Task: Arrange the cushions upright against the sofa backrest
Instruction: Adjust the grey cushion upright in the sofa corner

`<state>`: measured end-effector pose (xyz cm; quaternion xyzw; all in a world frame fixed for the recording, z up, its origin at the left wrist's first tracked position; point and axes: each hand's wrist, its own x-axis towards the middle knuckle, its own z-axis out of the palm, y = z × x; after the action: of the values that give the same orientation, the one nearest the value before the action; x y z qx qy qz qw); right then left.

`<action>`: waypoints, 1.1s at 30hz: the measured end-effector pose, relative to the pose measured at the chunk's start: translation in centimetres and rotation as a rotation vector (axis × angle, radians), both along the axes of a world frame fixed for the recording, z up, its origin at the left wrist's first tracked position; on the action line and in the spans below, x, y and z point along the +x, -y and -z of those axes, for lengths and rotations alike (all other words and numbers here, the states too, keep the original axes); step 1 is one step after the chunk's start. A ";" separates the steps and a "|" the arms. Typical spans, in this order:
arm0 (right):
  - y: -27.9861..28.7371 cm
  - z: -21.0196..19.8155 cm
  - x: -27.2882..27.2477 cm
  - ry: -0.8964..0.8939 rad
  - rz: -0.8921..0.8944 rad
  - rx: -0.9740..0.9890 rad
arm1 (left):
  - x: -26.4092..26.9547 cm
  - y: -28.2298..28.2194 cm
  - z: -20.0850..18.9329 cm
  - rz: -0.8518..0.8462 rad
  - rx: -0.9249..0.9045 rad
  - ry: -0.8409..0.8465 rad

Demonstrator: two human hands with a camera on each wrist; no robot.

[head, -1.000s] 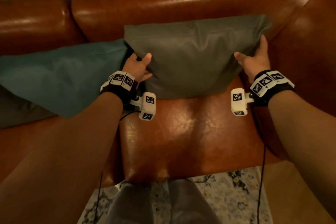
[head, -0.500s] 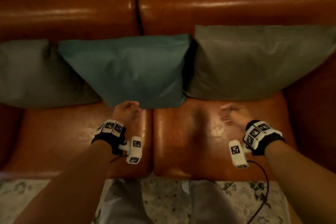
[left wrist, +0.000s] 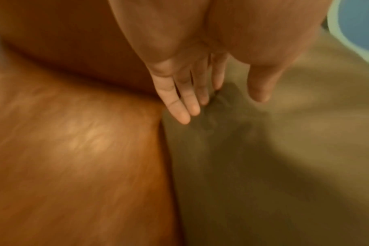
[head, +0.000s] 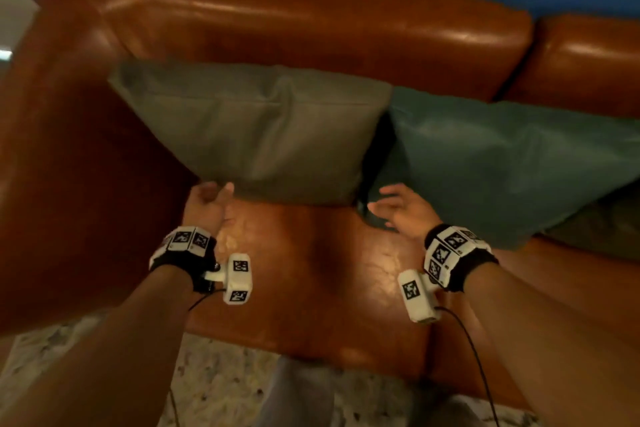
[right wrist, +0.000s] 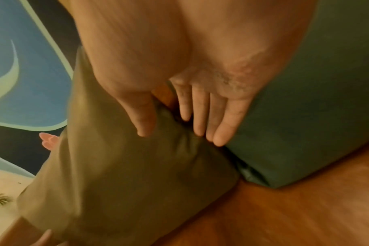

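Brown leather fills your view: the sofa backrest (head: 311, 28) runs across the top, with the seat cushion (head: 311, 270) below it and a patterned rug (head: 214, 388) at the bottom edge. Half a second ago you faced the middle of the sofa with three cushions in sight; now you look at its left end, where the armrest (head: 69, 166) curves round.

An olive-grey cushion (head: 256, 128) stands upright against the backrest, its left edge by the armrest. Just beside it on the right, a teal cushion (head: 512, 163) leans on the backrest too.

Your left hand (head: 207, 204), which hung over the seat before, has come up to the grey cushion's lower left corner, fingers (left wrist: 183, 99) straight and slack, gripping nothing. Your right hand (head: 401, 211) has moved to the gap between the two cushions, fingers (right wrist: 200, 113) extended along the grey cushion's right edge, thumb on its face, not clenched.
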<state>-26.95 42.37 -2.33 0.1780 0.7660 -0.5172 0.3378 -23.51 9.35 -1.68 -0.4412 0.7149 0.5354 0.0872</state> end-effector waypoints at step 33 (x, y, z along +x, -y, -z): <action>17.7 1.6 -7.9 -0.004 0.370 -0.132 | -11.4 16.4 -0.2 -0.084 0.400 -0.159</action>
<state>-34.86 24.63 -3.89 0.2922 0.6854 -0.6198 0.2465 -34.94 -7.07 -1.52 -0.4007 0.5801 0.7029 0.0939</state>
